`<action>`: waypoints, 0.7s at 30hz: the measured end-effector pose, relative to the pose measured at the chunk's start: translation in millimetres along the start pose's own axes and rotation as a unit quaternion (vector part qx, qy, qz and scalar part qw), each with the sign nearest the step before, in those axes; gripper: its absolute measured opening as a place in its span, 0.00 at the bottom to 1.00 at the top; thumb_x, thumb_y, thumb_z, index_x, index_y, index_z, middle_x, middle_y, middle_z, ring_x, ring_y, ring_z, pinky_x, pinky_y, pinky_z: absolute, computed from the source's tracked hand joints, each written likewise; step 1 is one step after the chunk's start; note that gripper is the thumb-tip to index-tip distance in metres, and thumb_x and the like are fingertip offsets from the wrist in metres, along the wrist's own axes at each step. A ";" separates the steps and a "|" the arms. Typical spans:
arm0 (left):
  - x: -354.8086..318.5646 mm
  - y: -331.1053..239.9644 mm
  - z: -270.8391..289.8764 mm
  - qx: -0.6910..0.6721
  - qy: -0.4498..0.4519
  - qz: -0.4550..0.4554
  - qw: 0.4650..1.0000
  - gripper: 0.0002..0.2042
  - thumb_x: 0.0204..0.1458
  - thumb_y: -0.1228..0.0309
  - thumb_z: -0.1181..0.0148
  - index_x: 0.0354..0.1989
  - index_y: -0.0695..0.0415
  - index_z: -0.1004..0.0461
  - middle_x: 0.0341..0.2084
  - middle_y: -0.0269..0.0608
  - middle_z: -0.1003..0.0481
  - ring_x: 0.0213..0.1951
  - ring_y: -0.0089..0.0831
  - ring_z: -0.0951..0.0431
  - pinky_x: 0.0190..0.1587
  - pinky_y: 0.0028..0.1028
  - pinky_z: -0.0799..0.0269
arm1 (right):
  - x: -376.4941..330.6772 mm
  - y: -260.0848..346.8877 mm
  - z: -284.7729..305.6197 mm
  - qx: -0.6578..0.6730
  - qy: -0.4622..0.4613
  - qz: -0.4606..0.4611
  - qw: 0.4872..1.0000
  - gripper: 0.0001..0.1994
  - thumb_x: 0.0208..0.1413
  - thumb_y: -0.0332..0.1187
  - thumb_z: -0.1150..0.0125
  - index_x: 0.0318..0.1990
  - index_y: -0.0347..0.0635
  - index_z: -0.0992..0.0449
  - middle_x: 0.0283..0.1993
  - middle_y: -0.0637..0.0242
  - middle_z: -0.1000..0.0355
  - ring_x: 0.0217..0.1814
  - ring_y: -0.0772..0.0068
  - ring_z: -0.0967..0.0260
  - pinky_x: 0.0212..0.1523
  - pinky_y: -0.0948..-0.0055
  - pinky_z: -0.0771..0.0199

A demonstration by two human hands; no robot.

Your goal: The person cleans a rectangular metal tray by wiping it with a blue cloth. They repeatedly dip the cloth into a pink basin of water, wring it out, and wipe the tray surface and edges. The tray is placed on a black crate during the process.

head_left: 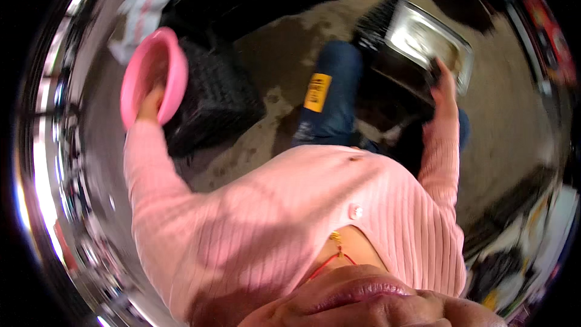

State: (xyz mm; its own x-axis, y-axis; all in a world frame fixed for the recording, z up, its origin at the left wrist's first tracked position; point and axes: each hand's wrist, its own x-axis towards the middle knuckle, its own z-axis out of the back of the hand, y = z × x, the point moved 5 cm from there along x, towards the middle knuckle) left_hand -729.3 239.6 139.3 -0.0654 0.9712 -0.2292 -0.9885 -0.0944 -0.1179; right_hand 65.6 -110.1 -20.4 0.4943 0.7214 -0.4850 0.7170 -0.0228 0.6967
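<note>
At the left a pink plastic basin (175,75) is tipped on its side, its mouth facing left. My left hand (152,102) reaches over its near rim and grips it, the fingertips partly hidden inside. To the right, a shiny rectangular metal tray (404,15) rests on a black crate (381,54). My right hand (445,88) is over the tray's near right part, fingers bent around a small dark thing (433,74), too blurred to name. Some liquid or glare shows in the tray.
A black crate or basket (212,97) stands beside the basin, with a white bag (142,15) behind it. My knee in blue jeans (336,69) is between the two crates. Wet patches mark the floor (260,115). Bags and packages (514,266) lie at the lower right.
</note>
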 end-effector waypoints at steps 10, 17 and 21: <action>-14.5 -31.8 30.0 -0.059 -0.070 0.094 0.991 0.24 0.52 0.65 0.44 0.58 0.55 0.37 0.55 0.51 0.36 0.53 0.42 0.34 0.54 0.43 0.38 | 69.3 19.9 25.8 0.112 -0.152 0.042 0.981 0.08 0.47 0.33 0.35 0.31 0.45 0.28 0.31 0.68 0.32 0.35 0.69 0.33 0.32 0.64 0.27; -62.4 -6.8 36.6 -0.467 -0.219 0.203 0.832 0.17 0.49 0.71 0.39 0.46 0.65 0.31 0.40 0.48 0.29 0.39 0.41 0.26 0.30 0.34 0.21 | 40.3 33.7 -11.4 -0.148 -0.189 0.093 0.966 0.27 0.49 0.33 0.40 0.59 0.45 0.37 0.60 0.55 0.41 0.55 0.63 0.40 0.33 0.69 0.29; -75.7 -22.5 56.1 -0.574 -0.224 0.149 0.774 0.16 0.49 0.70 0.38 0.44 0.63 0.30 0.39 0.47 0.29 0.37 0.37 0.26 0.32 0.29 0.21 | 31.1 20.7 -53.4 -0.191 -0.082 0.116 0.971 0.22 0.51 0.31 0.44 0.56 0.40 0.34 0.48 0.60 0.32 0.44 0.70 0.33 0.35 0.76 0.31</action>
State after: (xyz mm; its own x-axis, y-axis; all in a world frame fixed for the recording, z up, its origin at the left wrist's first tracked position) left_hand -709.7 180.5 213.5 -0.5615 0.8232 -0.0844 -0.1654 -0.2115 -0.9633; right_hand 69.6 -51.2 7.2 0.7152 0.6066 -0.3472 0.3581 0.1085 0.9273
